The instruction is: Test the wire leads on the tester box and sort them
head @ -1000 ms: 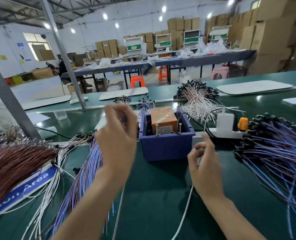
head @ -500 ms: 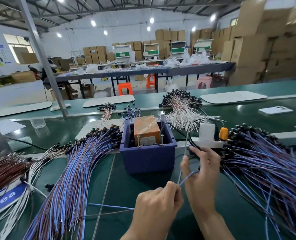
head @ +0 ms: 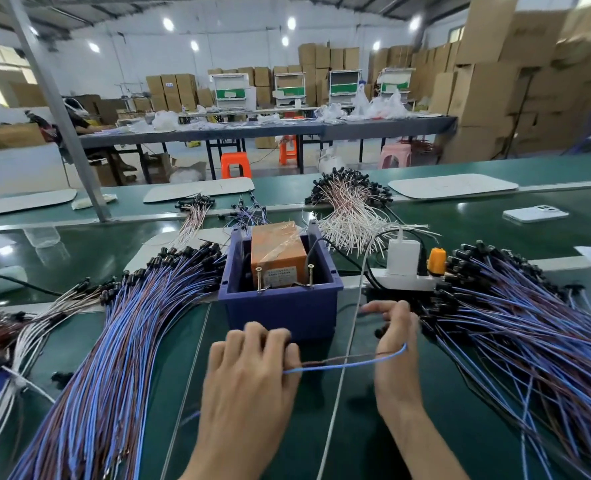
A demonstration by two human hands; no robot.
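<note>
Now left hand (head: pixel 249 370) and right hand (head: pixel 396 355) pinch one wire lead (head: pixel 349 362) stretched crosswise just short of the tester box (head: pixel 280 313), left nearer.

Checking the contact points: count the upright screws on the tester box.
2. The left screw stands at the front left corner of the orange tester box, the right screw at its front right, both inside the blue bin. Others behind the box could be hidden.

Wire lead (head: pixel 373 359) is being held between both hands: left hand (head: pixel 249 372) knuckles up, fingers curled; right hand (head: pixel 396 355) edge-on.
</note>
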